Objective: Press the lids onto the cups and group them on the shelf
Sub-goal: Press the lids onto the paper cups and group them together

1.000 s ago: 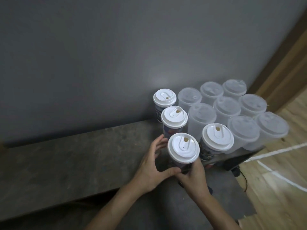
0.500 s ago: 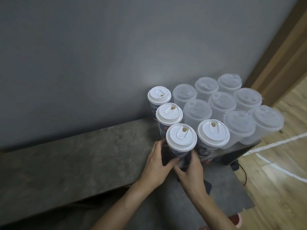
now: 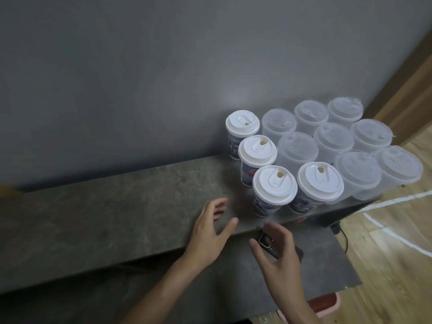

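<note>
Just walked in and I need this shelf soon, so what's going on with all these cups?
A person is grouping lidded cups at the right end of the shelf. Four printed cups with white lids and eight translucent cups, all lidded, stand packed together near the wall. The left hand and right hand are open just in front of the nearest white-lidded cup, holding nothing.

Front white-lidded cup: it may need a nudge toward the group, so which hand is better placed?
Probably left. The left hand is open over the shelf beside that cup, fingers toward its base. The right hand is lower, before the shelf edge, above a phone.
</note>
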Tool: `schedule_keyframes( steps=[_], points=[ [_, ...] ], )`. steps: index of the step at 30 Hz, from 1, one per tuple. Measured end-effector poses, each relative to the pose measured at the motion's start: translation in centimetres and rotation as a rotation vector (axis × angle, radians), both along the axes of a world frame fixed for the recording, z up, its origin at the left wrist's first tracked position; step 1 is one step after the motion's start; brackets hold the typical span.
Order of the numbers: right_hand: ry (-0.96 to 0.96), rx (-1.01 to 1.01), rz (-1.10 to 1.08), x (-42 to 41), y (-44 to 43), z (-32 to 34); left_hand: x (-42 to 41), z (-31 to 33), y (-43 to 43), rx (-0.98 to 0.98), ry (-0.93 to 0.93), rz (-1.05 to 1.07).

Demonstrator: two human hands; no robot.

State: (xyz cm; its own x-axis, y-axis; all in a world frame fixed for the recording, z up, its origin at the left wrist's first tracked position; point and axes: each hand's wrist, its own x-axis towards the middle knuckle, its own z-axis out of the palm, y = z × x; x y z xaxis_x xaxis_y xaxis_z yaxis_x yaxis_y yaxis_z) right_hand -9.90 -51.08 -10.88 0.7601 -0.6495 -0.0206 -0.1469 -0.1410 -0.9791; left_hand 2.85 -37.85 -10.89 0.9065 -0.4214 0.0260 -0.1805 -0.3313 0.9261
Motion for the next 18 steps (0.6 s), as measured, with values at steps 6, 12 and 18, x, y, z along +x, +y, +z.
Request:
schedule_keyframes(
  steps=[6,12,18],
  points=[
    [-0.043,0.009,0.281,4.9,6.8,2.9,0.0,1.1,8.5,-0.007,-0.093,0.266],
    [-0.077,-0.135,0.639,13.2,16.9,5.2,0.3,3.4,21.2,0.052,-0.172,0.573],
    [-0.168,-0.177,0.976,19.4,31.5,8.9,0.2,6.6,36.6,0.122,-0.213,0.935]
  ],
)
